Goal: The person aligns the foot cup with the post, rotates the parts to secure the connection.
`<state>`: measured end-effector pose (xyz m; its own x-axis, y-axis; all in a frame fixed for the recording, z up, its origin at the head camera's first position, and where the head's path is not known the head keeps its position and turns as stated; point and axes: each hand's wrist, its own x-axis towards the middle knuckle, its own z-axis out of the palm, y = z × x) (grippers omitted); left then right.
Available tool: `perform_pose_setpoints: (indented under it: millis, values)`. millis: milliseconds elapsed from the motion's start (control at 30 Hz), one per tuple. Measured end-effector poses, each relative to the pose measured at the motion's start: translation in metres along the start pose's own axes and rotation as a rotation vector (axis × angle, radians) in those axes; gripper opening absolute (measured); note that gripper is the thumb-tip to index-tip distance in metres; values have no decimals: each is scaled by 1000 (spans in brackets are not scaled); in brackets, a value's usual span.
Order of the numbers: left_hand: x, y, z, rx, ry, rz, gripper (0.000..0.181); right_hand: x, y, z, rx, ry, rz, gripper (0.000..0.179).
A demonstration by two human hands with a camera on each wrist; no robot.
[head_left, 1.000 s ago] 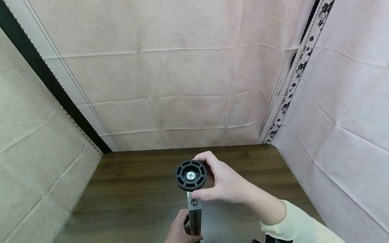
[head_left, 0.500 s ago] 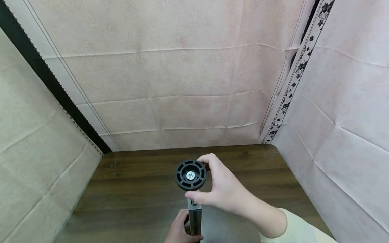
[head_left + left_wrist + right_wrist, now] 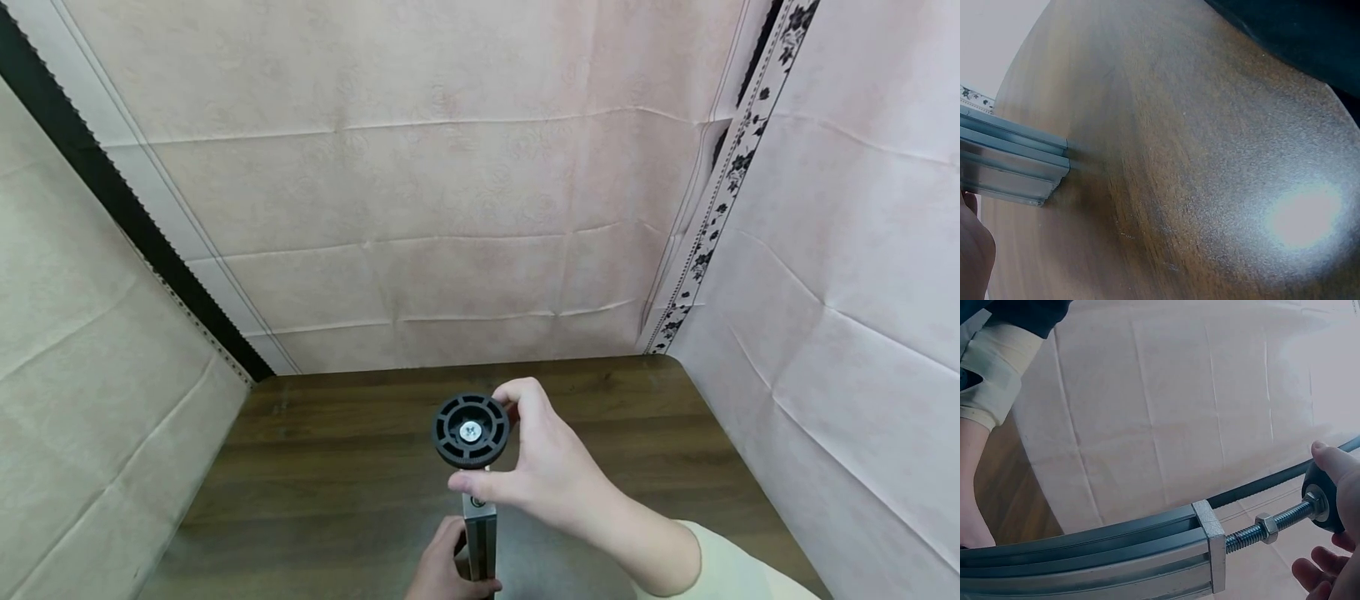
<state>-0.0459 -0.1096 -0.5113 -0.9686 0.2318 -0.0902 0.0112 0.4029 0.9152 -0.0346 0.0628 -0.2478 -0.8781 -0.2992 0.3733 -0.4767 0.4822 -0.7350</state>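
My left hand grips a silver aluminium profile, which stands up toward the head camera. In the left wrist view the profile's lower end is over the table. A metal end plate caps its upper end. Out of that plate runs a threaded rod with a hex nut partway along, clear of the plate. At the rod's far end is a round black levelling foot, a screw in its centre. My right hand holds this foot by the rim, thumb on the near side, fingers on the far right.
Beneath the hands is a dark wood-grain table, with glare in the left wrist view. Pale cloth sheets hang behind and on both sides. A black strip runs along the left cloth seam.
My right thumb has slid left along the foot's near edge, and the right hand and forearm have turned slightly. The left hand and profile stay nearly still.
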Motion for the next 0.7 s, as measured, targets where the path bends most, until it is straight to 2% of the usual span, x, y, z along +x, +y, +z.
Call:
perform_pose_setpoints:
  millis: [267, 533, 700]
  values:
    - [0, 0, 0, -9, -4, -7, 60, 0, 3, -2, 3, -23, -24, 73]
    - [1, -2, 0, 9, 2, -3, 63, 2, 12, -5, -16, -20, -185, 82]
    - [1, -2, 0, 20, 9, 16, 63, 6, 18, -7, 26, -50, -241, 79]
